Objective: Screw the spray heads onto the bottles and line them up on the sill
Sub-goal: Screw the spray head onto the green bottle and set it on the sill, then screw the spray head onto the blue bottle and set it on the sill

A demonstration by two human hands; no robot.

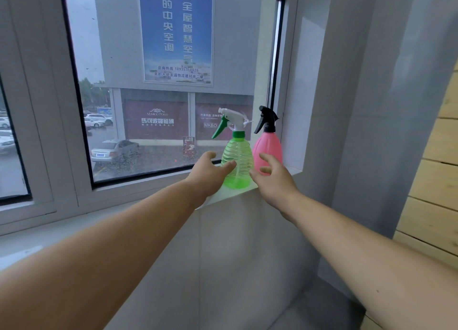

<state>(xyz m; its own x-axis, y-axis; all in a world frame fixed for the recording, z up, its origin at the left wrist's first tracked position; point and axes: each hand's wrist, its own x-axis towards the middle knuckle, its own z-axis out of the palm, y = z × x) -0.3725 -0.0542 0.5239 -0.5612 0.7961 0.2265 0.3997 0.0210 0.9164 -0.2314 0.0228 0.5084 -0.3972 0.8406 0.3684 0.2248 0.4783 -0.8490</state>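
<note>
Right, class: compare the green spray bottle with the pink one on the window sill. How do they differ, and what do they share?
The green bottle is see-through and ribbed; the pink bottle is opaque and smooth. Green carries a white spray head with a green trigger; pink's is all black. Green stands nearer the sill's front edge, pink nearer the wall. Both stand upright with heads fitted and triggers pointing left.

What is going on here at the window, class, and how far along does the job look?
A person reaches both bare hands toward two spray bottles standing side by side on the white sill. The left hand is open with fingers against the green bottle; the right hand is open in front of the pink bottle. Both bottles stand upright with their spray heads already on, triggers pointing left. Neither is gripped.
</note>
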